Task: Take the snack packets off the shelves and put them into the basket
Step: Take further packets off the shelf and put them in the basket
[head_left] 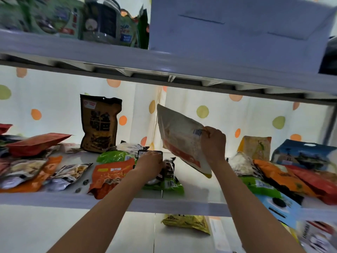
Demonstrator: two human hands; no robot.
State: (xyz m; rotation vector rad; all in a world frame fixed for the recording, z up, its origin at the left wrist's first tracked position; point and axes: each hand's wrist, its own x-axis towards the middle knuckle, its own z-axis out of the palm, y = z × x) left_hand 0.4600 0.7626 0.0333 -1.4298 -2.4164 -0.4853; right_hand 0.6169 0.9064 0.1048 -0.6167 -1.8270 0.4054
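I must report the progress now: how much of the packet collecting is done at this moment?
Done: cannot tell; no basket is in view. In hand: the right hand holds a white packet lifted off the middle shelf, and the left hand grips a dark packet lying there. Left: many packets remain, such as the standing brown pouch.

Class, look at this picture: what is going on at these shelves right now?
A person is reaching both arms into the middle shelf, which is strewn with snack packets. The right hand grips a large pale packet with an orange band, held tilted in the air above the shelf. The left hand is down among the packets in the middle, closing on a small dark packet. A brown pouch stands upright behind. No basket is in view.
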